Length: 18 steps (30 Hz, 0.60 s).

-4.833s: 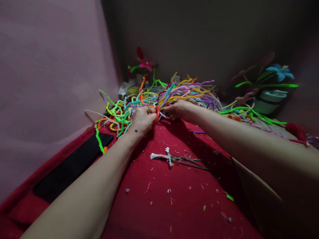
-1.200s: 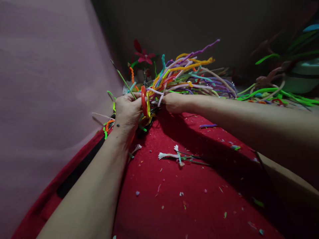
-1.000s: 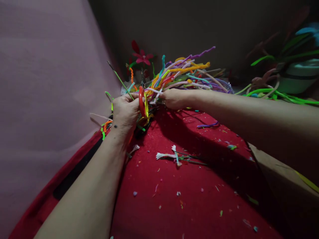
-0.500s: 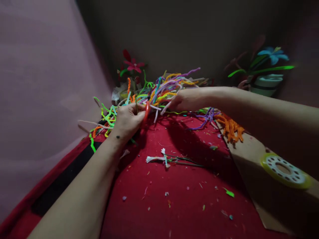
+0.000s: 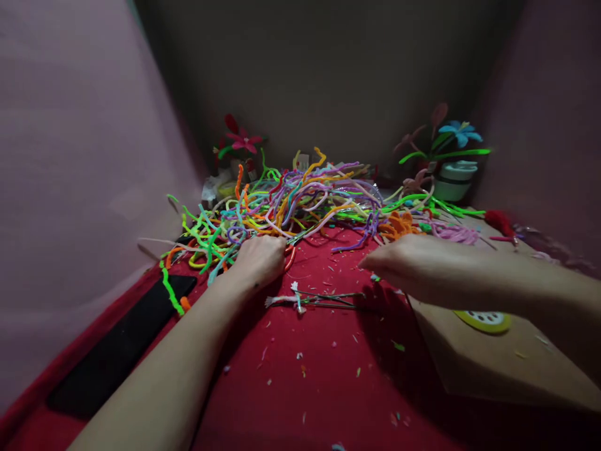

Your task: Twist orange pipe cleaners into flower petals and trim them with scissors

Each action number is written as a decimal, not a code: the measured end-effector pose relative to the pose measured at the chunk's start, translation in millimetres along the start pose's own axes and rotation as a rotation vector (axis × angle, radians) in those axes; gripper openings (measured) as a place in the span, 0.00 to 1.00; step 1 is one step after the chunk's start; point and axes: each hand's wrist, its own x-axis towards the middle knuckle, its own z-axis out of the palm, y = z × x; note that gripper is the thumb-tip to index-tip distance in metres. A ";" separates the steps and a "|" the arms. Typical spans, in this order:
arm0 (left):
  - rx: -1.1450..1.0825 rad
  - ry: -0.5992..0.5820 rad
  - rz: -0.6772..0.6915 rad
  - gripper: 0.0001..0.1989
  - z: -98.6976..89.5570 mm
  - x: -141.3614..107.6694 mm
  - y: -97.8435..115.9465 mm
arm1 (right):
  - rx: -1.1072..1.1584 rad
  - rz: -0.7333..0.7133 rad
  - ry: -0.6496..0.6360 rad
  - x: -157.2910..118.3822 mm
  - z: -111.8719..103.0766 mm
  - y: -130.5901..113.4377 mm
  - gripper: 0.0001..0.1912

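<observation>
My left hand [image 5: 263,255] is closed round a pair of scissors [image 5: 290,258] with orange-red handles, at the near edge of a tangled heap of coloured pipe cleaners [image 5: 300,194]. The blades point up and right, partly lost among the stems. My right hand [image 5: 394,260] is held over the red cloth, fingers stretched out leftward, with nothing seen in them. Between and below my hands lies a small bundle of thin dark stems [image 5: 333,302] with white frayed ends.
A black phone-like slab [image 5: 122,344] lies at the left. On the right are a cardboard piece [image 5: 474,369], a yellow-rimmed spool [image 5: 486,321] and orange pipe cleaners [image 5: 398,225]. Behind stand a red flower [image 5: 244,140] and a blue flower [image 5: 462,133] in a pale pot [image 5: 454,181]. Scraps dot the cloth.
My right hand has drawn back from the pipe cleaner heap, toward me and to the right. My left hand, still with the scissors, has come slightly nearer and lower. The view has shifted.
</observation>
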 end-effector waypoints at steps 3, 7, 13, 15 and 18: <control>-0.042 -0.008 0.019 0.14 0.2 -0.9 0.5 | 0.025 -0.001 -0.090 -8.3 9.8 -22.8 0.10; -0.127 -0.003 0.077 0.13 -6.6 -2.5 -3.2 | 0.027 0.000 -0.044 -8.7 20.5 -33.0 0.10; -0.368 0.142 0.037 0.13 -23.7 -6.5 -13.2 | 0.030 0.023 0.044 2.1 23.1 -27.5 0.11; -0.559 0.206 -0.005 0.11 -26.4 -7.7 -15.9 | 0.079 0.003 0.075 7.4 26.1 -24.9 0.12; -0.830 0.240 -0.042 0.09 -26.3 -8.2 -17.6 | 0.131 -0.001 0.089 15.4 31.1 -22.9 0.12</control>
